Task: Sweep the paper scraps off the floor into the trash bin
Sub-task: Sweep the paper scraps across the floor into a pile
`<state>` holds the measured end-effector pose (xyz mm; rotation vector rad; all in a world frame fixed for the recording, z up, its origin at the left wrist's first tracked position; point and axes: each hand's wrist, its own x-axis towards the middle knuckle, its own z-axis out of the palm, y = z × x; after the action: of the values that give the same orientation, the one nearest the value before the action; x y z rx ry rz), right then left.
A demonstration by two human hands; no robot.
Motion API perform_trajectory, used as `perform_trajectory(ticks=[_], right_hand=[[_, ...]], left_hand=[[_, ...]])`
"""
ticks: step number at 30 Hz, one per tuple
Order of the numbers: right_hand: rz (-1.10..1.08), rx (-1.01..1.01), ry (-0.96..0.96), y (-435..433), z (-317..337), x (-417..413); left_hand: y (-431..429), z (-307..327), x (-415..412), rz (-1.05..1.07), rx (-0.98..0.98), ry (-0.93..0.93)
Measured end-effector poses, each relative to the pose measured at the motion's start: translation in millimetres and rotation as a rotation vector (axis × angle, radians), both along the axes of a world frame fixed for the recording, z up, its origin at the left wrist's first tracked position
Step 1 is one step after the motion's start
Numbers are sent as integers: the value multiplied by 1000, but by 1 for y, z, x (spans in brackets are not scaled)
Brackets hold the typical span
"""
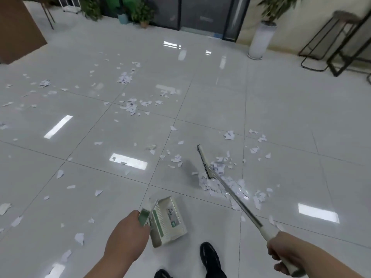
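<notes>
White paper scraps lie scattered over the glossy grey tiles; a gathered pile of scraps sits right of centre. The broom head rests against that pile, its metal handle running down to the lower right. My right hand grips the handle's white end. My left hand holds the green handle of a white and green dustpan, which hangs tilted just above the floor in front of my black shoe. More scraps are spread toward the left and centre. No trash bin shows.
A brown panel stands at the far left. Potted plants line the dark glass wall at the back. A tall white planter and a black metal stool stand at the back right.
</notes>
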<state>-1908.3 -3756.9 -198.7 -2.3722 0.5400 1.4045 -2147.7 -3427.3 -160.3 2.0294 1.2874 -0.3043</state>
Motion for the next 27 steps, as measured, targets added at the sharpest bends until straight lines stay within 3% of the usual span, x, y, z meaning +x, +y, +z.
perform_trajectory(ticks=[7, 14, 23, 25, 27], right_hand=[[-258, -102, -105, -76, 7, -21], [-552, -199, -174, -140, -9, -19], [-584, -208, 63, -172, -32, 5], [-616, -134, 89, -157, -36, 20], [-514, -8, 75, -137, -36, 35]], left_hand=[[-28, 1, 40, -248, 13, -33], [-56, -6, 78, -354, 15, -17], [-90, -18, 126, -404, 54, 55], [-97, -19, 135, -404, 57, 73], [-103, -20, 140, -400, 63, 91]])
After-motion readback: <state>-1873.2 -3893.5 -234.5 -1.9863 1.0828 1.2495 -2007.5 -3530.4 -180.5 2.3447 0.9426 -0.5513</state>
